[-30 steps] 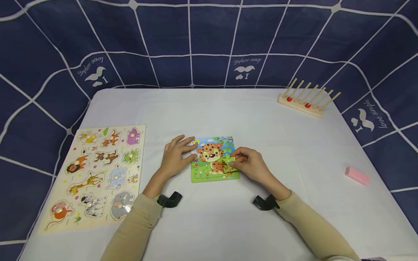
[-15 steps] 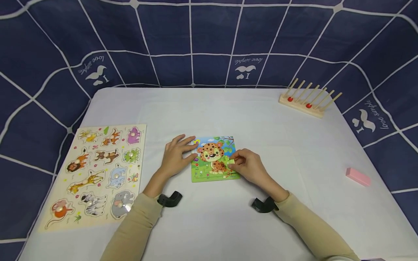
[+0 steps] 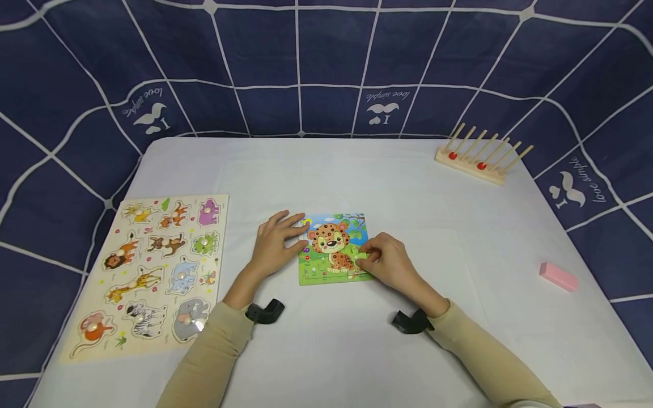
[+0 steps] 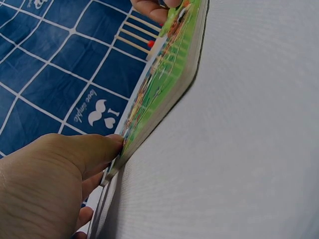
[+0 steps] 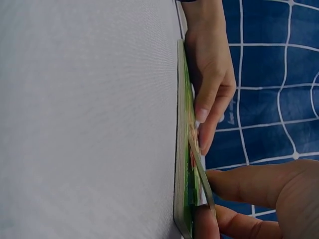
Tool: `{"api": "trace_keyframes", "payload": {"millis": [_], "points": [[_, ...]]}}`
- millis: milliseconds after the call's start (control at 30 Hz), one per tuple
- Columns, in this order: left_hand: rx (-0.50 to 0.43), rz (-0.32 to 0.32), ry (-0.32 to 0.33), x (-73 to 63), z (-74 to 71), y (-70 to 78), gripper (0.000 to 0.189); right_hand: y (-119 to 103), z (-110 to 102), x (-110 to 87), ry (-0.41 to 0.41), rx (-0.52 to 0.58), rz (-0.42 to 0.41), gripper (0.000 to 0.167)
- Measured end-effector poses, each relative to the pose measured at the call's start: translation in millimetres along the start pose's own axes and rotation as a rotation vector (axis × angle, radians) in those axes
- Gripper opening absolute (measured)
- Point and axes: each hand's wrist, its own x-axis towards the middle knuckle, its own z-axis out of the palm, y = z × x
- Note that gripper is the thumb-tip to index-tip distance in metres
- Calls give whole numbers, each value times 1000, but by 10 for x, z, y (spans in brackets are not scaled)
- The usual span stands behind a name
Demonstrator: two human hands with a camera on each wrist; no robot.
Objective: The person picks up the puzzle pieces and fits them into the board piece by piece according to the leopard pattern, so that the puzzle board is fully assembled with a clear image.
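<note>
A square leopard jigsaw puzzle (image 3: 321, 276) lies flat on the white table between the hands. My left hand (image 3: 272, 245) rests along its left edge, fingers spread, the thumb on the board's rim in the left wrist view. Over the right part of the picture, my right hand (image 3: 391, 260) pinches a green puzzle piece (image 5: 201, 174) between thumb and fingers. In the right wrist view that piece is tilted, one end low on the board and the other raised. Fingers hide much of it in the head view.
A wooden animal peg puzzle (image 3: 148, 272) lies at the left. A wooden peg rack (image 3: 469, 167) with two red beads stands at the back right. Toward the right edge lies a pink block (image 3: 558, 276). Dark blue checked cloth (image 3: 326, 62) hangs behind the table.
The piece in my right hand has shifted slightly left and turned lower against the board. My left hand stays in place on the left edge.
</note>
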Motion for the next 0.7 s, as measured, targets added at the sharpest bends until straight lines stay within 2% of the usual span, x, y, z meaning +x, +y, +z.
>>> {"api": "trace_keyframes", "payload": {"millis": [100,333,700], "points": [[0,-3,-2,-3,0,0,40,-6,-6,0,-8,-10,0,20],[7,-10,-4,-8,-9,2,40,-5,12,11,-21,-108,-2,26],[15,-15,-8,-15,-17,14,41,2,35,3,-61,-138,-8,17]]}}
